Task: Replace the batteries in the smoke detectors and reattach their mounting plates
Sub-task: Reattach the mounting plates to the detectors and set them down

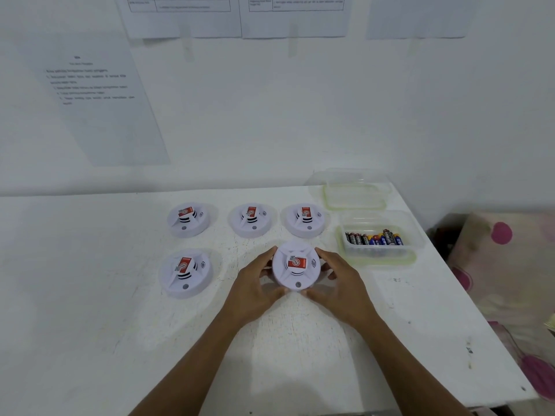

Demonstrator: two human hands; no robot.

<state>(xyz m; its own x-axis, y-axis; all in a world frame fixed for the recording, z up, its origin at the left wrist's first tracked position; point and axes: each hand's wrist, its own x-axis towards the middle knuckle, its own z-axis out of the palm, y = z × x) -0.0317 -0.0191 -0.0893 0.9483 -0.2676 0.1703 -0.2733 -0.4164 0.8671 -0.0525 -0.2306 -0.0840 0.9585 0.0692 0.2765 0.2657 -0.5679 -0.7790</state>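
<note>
On the white table (90, 325), left hand (255, 283) and right hand (342, 283) grip one smoke detector (295, 267), four others (186, 273) and battery tub (379, 251) nearby.

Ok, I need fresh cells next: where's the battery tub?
Head view: the battery tub sits right of the right hand gripping a smoke detector, near the table edge, in front of the clear container.

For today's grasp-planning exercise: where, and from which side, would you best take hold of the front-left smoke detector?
Take the front-left smoke detector by its round outer rim, fingers on opposite sides, coming from above. It lies flat on the table as a low disc, so the rim is free all round; the raised centre is narrower.
</note>
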